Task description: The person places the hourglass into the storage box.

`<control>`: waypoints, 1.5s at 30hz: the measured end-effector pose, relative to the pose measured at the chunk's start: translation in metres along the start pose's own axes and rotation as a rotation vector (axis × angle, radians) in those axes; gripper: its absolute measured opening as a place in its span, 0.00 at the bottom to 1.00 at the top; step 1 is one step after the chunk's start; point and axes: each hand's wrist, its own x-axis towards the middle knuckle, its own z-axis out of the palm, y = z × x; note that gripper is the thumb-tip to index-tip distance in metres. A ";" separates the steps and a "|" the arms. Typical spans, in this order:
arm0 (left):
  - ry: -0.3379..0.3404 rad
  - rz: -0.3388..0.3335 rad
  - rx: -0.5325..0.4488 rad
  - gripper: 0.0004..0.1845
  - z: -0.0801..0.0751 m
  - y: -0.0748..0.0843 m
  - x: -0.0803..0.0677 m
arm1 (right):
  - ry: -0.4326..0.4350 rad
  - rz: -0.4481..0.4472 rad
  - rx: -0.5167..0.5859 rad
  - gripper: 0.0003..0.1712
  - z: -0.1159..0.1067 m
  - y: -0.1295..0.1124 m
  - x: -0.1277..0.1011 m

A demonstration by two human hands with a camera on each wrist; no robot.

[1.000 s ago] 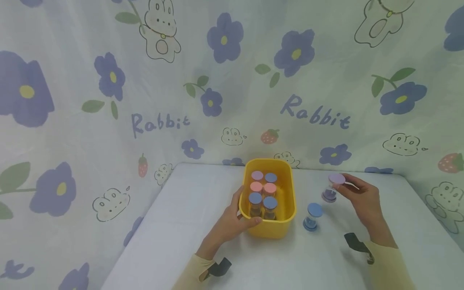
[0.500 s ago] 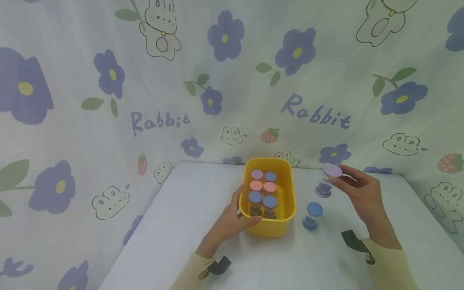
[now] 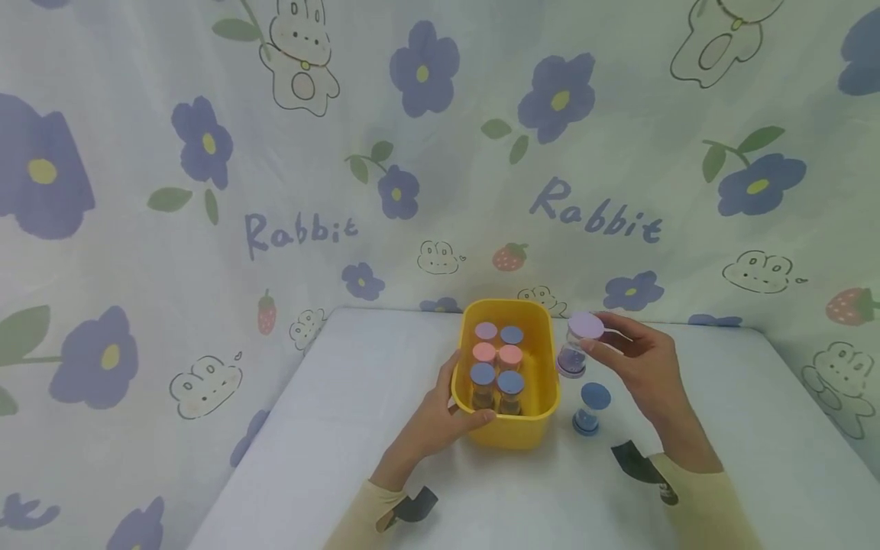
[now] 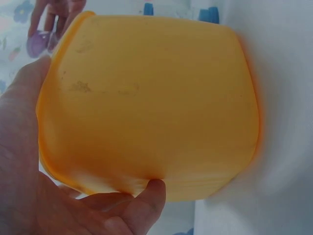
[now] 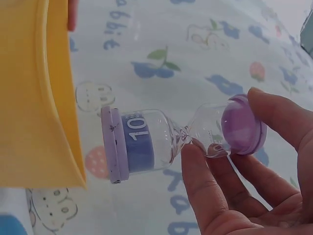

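Note:
A purple-capped hourglass (image 5: pixel 139 142), marked 10 and with purple sand in its lower bulb, is pinched near its upper cap by my right hand (image 3: pixel 635 363). It hangs tilted just off the right rim of a yellow bin (image 3: pixel 512 435). My left hand (image 3: pixel 436 416) grips that bin at its near left corner, thumb over the rim and fingers along the side. Inside the bin, several hourglasses stand upright in two columns: blue-capped ones (image 3: pixel 510 384) in front, pink-capped ones (image 3: pixel 484 353) in the middle, and a purple cap (image 3: pixel 486 331) beside a blue cap (image 3: pixel 512 335) behind.
One blue hourglass (image 3: pixel 591 409) stands on the white table (image 3: pixel 330 428), right of the bin and below my right hand. A curtain (image 3: pixel 467 153) printed with flowers and rabbits hangs behind the table. The bin's right side holds no hourglasses.
My right hand has raised the purple hourglass off the table and carried it left to the bin's right rim. The left hand stays on the bin.

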 end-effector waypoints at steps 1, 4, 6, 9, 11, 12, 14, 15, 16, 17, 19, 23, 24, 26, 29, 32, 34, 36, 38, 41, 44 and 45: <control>0.001 0.001 0.001 0.61 0.000 0.000 0.000 | -0.009 -0.004 0.000 0.33 0.004 -0.002 -0.001; 0.003 0.001 0.002 0.61 0.000 -0.001 0.000 | -0.040 -0.014 0.030 0.31 0.016 -0.005 -0.002; 0.003 -0.001 0.001 0.61 0.000 -0.002 0.000 | -0.063 -0.019 0.055 0.31 0.023 -0.007 -0.003; 0.004 -0.010 -0.004 0.61 0.001 -0.002 0.000 | -0.096 -0.021 0.101 0.30 0.033 -0.009 -0.004; 0.004 -0.011 -0.005 0.61 0.001 -0.002 -0.001 | -0.112 -0.014 0.131 0.30 0.039 -0.010 -0.005; 0.004 -0.011 -0.004 0.61 0.001 -0.001 -0.001 | -0.120 -0.012 0.139 0.29 0.042 -0.011 -0.006; 0.006 -0.012 0.001 0.61 0.001 -0.001 -0.001 | -0.128 -0.003 0.144 0.29 0.047 -0.011 -0.007; 0.005 -0.011 0.002 0.61 0.001 -0.001 -0.001 | -0.133 -0.002 0.143 0.28 0.050 -0.011 -0.007; 0.006 -0.012 0.003 0.61 0.001 0.000 -0.001 | -0.143 -0.005 0.148 0.28 0.052 -0.010 -0.007; 0.006 -0.016 0.005 0.61 0.001 0.000 -0.001 | -0.151 -0.007 0.138 0.28 0.055 -0.009 -0.007; 0.005 -0.021 0.008 0.61 0.001 0.002 -0.001 | -0.165 -0.005 0.141 0.27 0.060 -0.008 -0.008; 0.002 -0.026 0.007 0.60 0.001 0.003 -0.001 | -0.196 0.014 0.151 0.26 0.069 -0.004 -0.007; 0.001 -0.024 0.007 0.60 0.001 0.003 -0.002 | -0.201 0.020 0.155 0.26 0.070 -0.003 -0.008; 0.001 -0.019 0.006 0.60 0.001 0.003 -0.002 | -0.213 0.031 0.151 0.26 0.074 -0.002 -0.008; 0.003 -0.015 0.011 0.60 0.000 0.004 -0.002 | -0.236 0.048 0.149 0.27 0.079 0.000 -0.008; 0.005 -0.014 0.016 0.60 0.000 0.004 -0.001 | -0.261 0.062 0.151 0.27 0.083 0.001 -0.008; 0.005 -0.013 0.019 0.60 0.000 0.003 -0.001 | -0.277 0.070 0.154 0.27 0.086 0.001 -0.008; 0.004 -0.004 0.018 0.59 -0.001 0.003 -0.001 | -0.289 0.082 0.151 0.27 0.089 0.002 -0.007; 0.001 0.001 0.018 0.58 -0.001 0.002 -0.001 | -0.296 0.093 0.143 0.27 0.091 0.003 -0.007; -0.002 0.007 0.013 0.58 -0.001 0.002 -0.001 | -0.301 0.098 0.119 0.27 0.095 0.005 -0.006; -0.004 0.010 0.008 0.59 -0.002 0.001 -0.002 | -0.315 0.084 0.109 0.28 0.097 0.005 -0.005; -0.005 0.011 0.007 0.59 -0.002 0.002 -0.002 | -0.320 0.078 0.110 0.28 0.098 0.005 -0.005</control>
